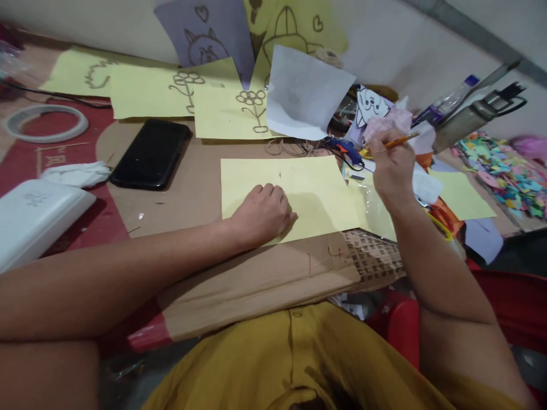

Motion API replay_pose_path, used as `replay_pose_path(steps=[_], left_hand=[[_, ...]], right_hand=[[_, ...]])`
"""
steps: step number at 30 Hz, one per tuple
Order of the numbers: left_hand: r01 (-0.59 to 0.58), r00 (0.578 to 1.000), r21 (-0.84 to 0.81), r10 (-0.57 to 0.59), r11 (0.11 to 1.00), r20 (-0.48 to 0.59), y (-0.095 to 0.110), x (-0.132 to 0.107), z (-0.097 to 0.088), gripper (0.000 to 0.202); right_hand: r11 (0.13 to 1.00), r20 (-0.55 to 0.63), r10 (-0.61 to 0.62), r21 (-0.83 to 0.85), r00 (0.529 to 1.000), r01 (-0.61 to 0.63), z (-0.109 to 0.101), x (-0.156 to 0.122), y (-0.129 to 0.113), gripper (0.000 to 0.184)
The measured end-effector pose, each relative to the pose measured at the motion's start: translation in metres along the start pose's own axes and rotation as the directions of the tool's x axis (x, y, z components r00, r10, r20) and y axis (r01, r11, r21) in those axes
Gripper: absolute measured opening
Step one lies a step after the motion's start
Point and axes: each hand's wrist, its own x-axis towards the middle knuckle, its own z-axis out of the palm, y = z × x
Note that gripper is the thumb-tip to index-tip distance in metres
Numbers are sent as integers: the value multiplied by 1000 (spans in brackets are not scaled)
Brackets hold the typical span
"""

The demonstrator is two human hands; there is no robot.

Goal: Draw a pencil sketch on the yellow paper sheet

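A blank-looking sheet of yellow paper (pixel 316 199) lies in front of me on brown cardboard. My left hand (pixel 262 212) rests on it as a loose fist, knuckles up; its palm side is hidden. At the right, my right hand (pixel 390 171) is raised above the sheet's right side and grips a pencil (pixel 400 140) that slants up to the right. Just left of that hand is a blue glue gun (pixel 345 149) with an orange trigger. Behind the sheet are yellow papers with flower drawings (pixel 252 99) and a plain white sheet (pixel 305 94).
A black phone (pixel 150 154), a roll of tape (pixel 46 123) and a white box-like device (pixel 40 219) occupy the left. To the right stand a metal bottle (pixel 464 119) and a pile of coloured paper scraps (pixel 508 176). The cardboard edge (pixel 256 302) is near my lap.
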Motion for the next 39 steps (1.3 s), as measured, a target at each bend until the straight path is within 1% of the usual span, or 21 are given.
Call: replay_pose_path(steps=[1, 3, 4, 6, 7, 9, 11, 13, 15, 17, 19, 21, 22, 24, 26, 28, 30, 32, 35, 39], left_hand=[[-3, 1000, 8, 3, 1000, -2, 0, 0, 0, 49], [-7, 1000, 22, 8, 1000, -7, -1, 0, 1, 48], [-9, 1000, 27, 9, 1000, -12, -1, 0, 1, 48], [-15, 1000, 31, 16, 999, -20, -1, 0, 1, 47], [-18, 1000, 30, 19, 999, -23, -1, 0, 2, 47], [-20, 999, 32, 21, 999, -24, -1, 0, 2, 47], [-18, 1000, 37, 19, 999, -21, -1, 1, 3, 47], [-15, 1000, 42, 16, 999, -19, 0, 1, 3, 47], [-13, 1000, 39, 14, 999, -17, 0, 1, 4, 47], [-10, 1000, 30, 11, 999, -15, 0, 1, 4, 48], [-9, 1000, 19, 9, 1000, -12, 0, 1, 3, 49], [-11, 1000, 3, 11, 1000, -6, 0, 1, 2, 48], [-13, 1000, -6, 13, 1000, -1, 1, 1, 1, 48], [-13, 1000, -21, 13, 1000, 12, 2, 1, -1, 47], [-1, 1000, -33, 2, 999, 24, 3, 1, -3, 47], [14, 1000, -39, -13, 999, 29, 3, 2, -4, 48], [18, 1000, -31, -17, 999, 22, 4, 2, -4, 48], [10, 1000, -15, -9, 1000, 13, 3, 1, -2, 49], [-1, 1000, 0, 1, 1000, -12, 3, 1, 1, 48], [-14, 998, 14, 15, 1000, -56, 2, 1, 7, 48]], right_hand=[[1000, -18, 15, -13, 1000, -15, -8, 1, 10, 21], [990, 39, 94, -108, 995, -89, -19, -1, 35, 19], [982, 63, 106, -165, 992, -94, -21, -2, 48, 18], [965, 166, 86, -258, 982, -41, -20, -9, 71, 13], [962, 200, 90, -271, 976, -33, -18, -13, 80, 10], [955, 253, 136, -290, 958, -59, -12, -20, 89, 11], [934, 291, 211, -341, 933, -105, -6, -24, 89, 12], [897, 325, 281, -424, 903, -127, -4, -24, 82, 12], [863, 346, 320, -490, 882, -121, -5, -20, 74, 15], [846, 339, 333, -519, 880, -120, -7, -16, 62, 19], [859, 316, 319, -494, 893, -133, -7, -12, 47, 20], [911, 311, 267, -391, 912, -134, -1, -12, 27, 22], [942, 327, 226, -312, 917, -121, 4, -13, 16, 23], [989, 387, 125, -118, 913, -86, 20, -16, -6, 22], [999, 455, -8, 36, 890, -9, 39, -19, -25, 21], [995, 488, -98, 68, 867, 75, 58, -21, -38, 19], [989, 502, -145, 66, 853, 129, 74, -21, -44, 17], [985, 510, -172, 62, 843, 164, 85, -20, -46, 17], [977, 530, -206, 65, 822, 203, 94, -19, -46, 19], [972, 551, -226, 70, 803, 225, 102, -20, -44, 22]])
